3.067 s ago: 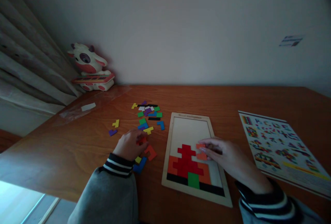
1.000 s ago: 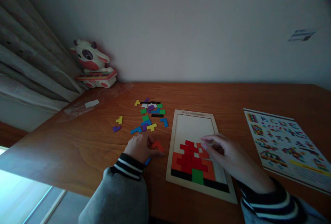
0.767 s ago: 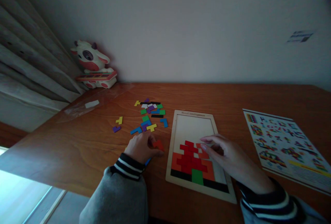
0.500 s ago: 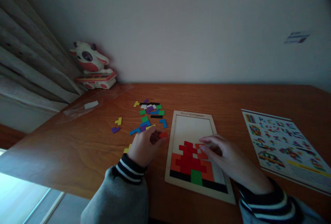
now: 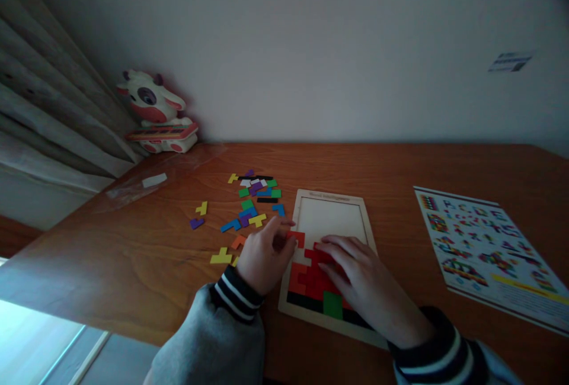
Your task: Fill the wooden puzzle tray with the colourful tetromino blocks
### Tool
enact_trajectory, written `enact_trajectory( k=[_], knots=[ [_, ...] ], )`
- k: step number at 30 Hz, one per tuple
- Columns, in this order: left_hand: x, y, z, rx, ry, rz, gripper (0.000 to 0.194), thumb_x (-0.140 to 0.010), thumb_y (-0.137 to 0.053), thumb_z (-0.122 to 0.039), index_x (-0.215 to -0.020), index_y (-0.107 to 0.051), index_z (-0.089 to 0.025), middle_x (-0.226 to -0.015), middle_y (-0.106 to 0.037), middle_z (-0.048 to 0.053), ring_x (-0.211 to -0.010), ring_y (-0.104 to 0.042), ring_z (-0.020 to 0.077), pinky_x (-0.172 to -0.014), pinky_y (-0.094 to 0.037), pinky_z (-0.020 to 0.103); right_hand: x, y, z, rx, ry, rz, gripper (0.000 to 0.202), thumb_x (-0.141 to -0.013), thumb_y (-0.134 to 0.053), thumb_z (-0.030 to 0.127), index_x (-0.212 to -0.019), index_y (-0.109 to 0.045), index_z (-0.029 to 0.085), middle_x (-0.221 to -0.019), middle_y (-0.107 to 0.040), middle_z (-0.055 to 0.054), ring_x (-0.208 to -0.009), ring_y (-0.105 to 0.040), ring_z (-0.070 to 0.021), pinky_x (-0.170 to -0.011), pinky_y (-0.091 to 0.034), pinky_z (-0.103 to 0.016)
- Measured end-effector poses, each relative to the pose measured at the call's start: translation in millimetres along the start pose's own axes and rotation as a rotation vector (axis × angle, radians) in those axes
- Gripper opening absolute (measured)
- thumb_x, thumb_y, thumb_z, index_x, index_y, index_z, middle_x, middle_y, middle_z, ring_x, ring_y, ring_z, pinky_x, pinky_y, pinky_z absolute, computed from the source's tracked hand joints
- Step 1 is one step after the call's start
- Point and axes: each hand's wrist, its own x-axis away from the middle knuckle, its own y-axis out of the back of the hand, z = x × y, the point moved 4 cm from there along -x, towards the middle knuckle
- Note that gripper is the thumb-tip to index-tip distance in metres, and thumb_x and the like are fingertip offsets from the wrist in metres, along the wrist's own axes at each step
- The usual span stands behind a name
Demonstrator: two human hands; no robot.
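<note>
My left hand (image 5: 269,253) pinches a red puzzle piece (image 5: 299,237) between thumb and fingers, over the left edge of the wooden puzzle board (image 5: 329,196). Spread across the lower half of the board, my right hand (image 5: 358,272) touches the red pieces (image 5: 315,275) with its fingertips, thumb apart from the fingers. An orange piece (image 5: 297,278), a black strip (image 5: 306,302) and a green piece (image 5: 332,305) lie in the frame around the red ones. Part of the laid pieces is hidden under my right hand.
Loose coloured pieces lie left of the board, among them a yellow one (image 5: 221,256), a blue one (image 5: 231,225) and a purple one (image 5: 197,224). A printed pattern sheet (image 5: 484,249) lies on the right. A cow toy (image 5: 160,112) and clear plastic wrap (image 5: 133,191) are back left.
My left hand has moved right with the red piece, from beside the board to over its edge. My right hand has shifted left from the orange pieces onto the red ones.
</note>
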Motion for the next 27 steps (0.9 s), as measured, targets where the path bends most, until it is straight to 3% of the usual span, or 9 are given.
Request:
enact_trajectory(
  k=[9, 15, 23, 27],
  knots=[
    [-0.2, -0.6, -2.5, -0.130, -0.038, -0.011, 0.024, -0.091, -0.058, -0.030, -0.106, -0.073, -0.020, -0.085, -0.076, 0.004, -0.072, -0.070, 0.0174, -0.069, -0.054, 0.027, -1.3, -1.4, 9.0, 0.076, 0.146, 0.084, 0.027, -0.094, -0.058, 0.018, -0.118, -0.071, 0.020, -0.126, -0.070, -0.008, -0.111, -0.065, -0.0269, -0.095, -0.055, -0.048],
    [1.6, -0.4, -6.5, -0.139, -0.054, -0.011, 0.026, -0.092, -0.058, -0.030, -0.108, -0.074, -0.018, -0.096, -0.078, 0.006, -0.082, -0.073, 0.0193, -0.075, -0.057, 0.028, 0.6, -2.3, 2.7, 0.047, 0.195, 0.011, 0.025, -0.094, -0.059, 0.015, -0.115, -0.072, 0.019, -0.120, -0.074, -0.006, -0.107, -0.069, -0.0243, -0.091, -0.056, -0.045],
    [-1.7, -8.8, -5.6, -0.268, -0.214, 0.073, 0.026, -0.087, -0.071, -0.023, -0.112, -0.073, -0.019, -0.085, -0.075, 0.003, -0.075, -0.070, 0.0176, -0.071, -0.055, 0.026, 1.4, 0.8, -5.2, 0.064, 0.142, -0.009, 0.025, -0.095, -0.057, 0.015, -0.113, -0.073, 0.019, -0.121, -0.073, -0.006, -0.109, -0.068, -0.0256, -0.093, -0.055, -0.049],
    [-1.4, -13.3, -3.1, -0.329, -0.309, 0.060, 0.016, -0.086, -0.073, -0.031, -0.096, -0.075, -0.018, -0.078, -0.071, 0.003, -0.073, -0.067, 0.0184, -0.071, -0.055, 0.028, 0.7, 2.5, -4.3, 0.074, 0.142, -0.013, 0.026, -0.094, -0.057, 0.015, -0.115, -0.072, 0.018, -0.121, -0.073, -0.007, -0.109, -0.068, -0.0260, -0.093, -0.055, -0.049]
  ],
)
